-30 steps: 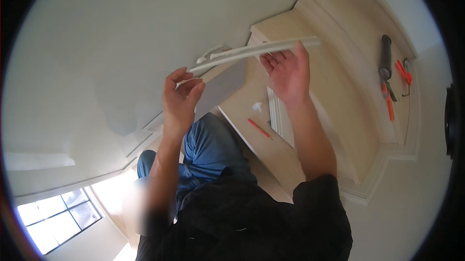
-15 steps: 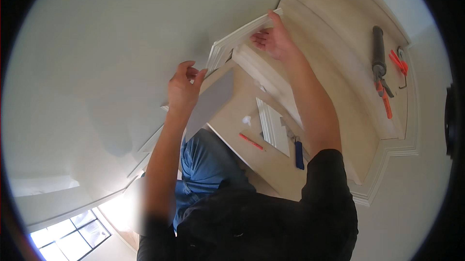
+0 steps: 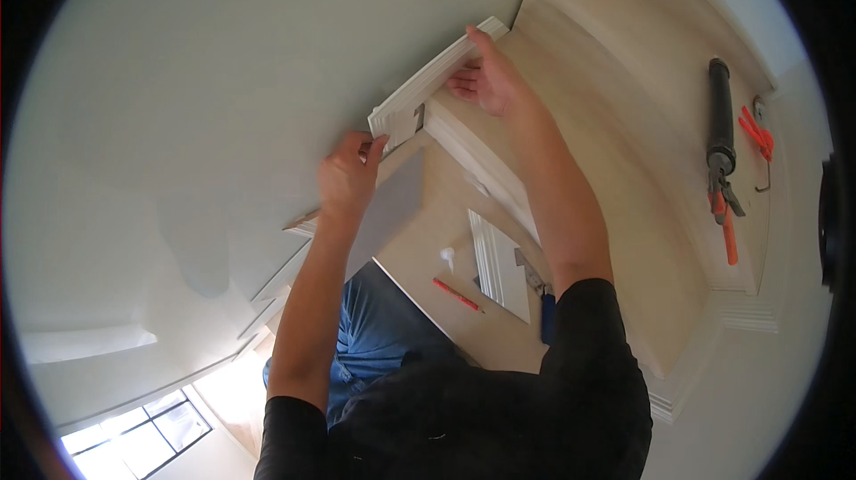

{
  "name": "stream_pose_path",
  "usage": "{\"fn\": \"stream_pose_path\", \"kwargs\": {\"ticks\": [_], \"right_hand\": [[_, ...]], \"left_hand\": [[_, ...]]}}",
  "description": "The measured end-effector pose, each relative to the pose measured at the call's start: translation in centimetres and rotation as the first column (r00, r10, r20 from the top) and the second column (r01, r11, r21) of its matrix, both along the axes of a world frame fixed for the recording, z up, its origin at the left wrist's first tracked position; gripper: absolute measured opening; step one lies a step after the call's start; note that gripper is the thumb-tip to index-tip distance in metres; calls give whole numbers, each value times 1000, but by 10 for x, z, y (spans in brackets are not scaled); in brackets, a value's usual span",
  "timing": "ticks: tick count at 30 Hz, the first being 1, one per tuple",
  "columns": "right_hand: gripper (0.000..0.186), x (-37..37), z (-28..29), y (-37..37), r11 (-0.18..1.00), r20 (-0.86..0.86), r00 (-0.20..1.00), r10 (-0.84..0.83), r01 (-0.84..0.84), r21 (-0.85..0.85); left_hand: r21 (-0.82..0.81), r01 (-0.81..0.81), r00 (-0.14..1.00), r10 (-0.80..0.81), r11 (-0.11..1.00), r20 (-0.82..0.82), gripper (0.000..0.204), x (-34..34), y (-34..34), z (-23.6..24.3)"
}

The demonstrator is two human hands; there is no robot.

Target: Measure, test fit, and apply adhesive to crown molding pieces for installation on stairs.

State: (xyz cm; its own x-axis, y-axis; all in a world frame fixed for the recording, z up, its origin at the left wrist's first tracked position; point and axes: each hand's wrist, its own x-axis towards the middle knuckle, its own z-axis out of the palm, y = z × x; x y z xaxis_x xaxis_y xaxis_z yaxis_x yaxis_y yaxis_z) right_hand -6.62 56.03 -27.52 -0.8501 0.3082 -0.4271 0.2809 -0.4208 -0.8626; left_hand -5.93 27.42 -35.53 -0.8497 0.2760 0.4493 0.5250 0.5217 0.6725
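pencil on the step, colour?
Red pencil, seen in the head view.

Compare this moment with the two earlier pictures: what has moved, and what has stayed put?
The white trim strip, held loose and nearly level a second ago, has swung against the wall beside the stairs. The left hand has shifted to its lower end and the right hand to its upper end. The caulking gun, red pencil and trim offcut lie where they were.

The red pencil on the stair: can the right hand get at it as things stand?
Probably not at once. The right hand is pressed on the white trim, with the left hand at its lower end. The pencil lies uncovered, below the right forearm.
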Motion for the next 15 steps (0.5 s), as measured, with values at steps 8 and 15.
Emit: {"fn": "stream_pose_path", "kwargs": {"ticks": [8, 15], "right_hand": [[83, -10, 3, 6, 992, -76, 992, 99, -93, 82], [76, -5, -4, 19, 996, -35, 997, 64, -62, 68]], "left_hand": [[-43, -26, 999, 25, 999, -30, 27, -8, 8, -12], [-113, -18, 1000, 15, 993, -24, 28, -5, 20, -10]]}}
